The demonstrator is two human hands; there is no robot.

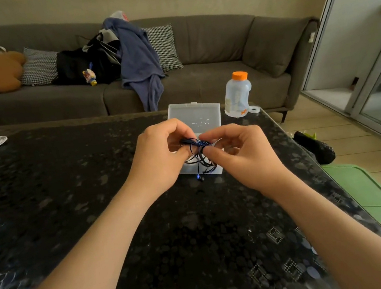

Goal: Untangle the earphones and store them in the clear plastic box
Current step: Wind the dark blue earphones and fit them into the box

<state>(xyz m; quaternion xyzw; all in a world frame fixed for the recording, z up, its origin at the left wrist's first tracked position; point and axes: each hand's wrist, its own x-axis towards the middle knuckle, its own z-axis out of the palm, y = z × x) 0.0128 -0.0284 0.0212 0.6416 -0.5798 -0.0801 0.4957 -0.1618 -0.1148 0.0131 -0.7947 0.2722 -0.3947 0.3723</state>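
Both hands, left hand (161,153) and right hand (237,152), pinch the earphones (198,153) bundle between them, directly above the open clear plastic box (195,116).

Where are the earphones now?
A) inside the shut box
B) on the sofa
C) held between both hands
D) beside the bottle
C: the left hand and the right hand both pinch the tangled earphones, which in this view overlap the box.
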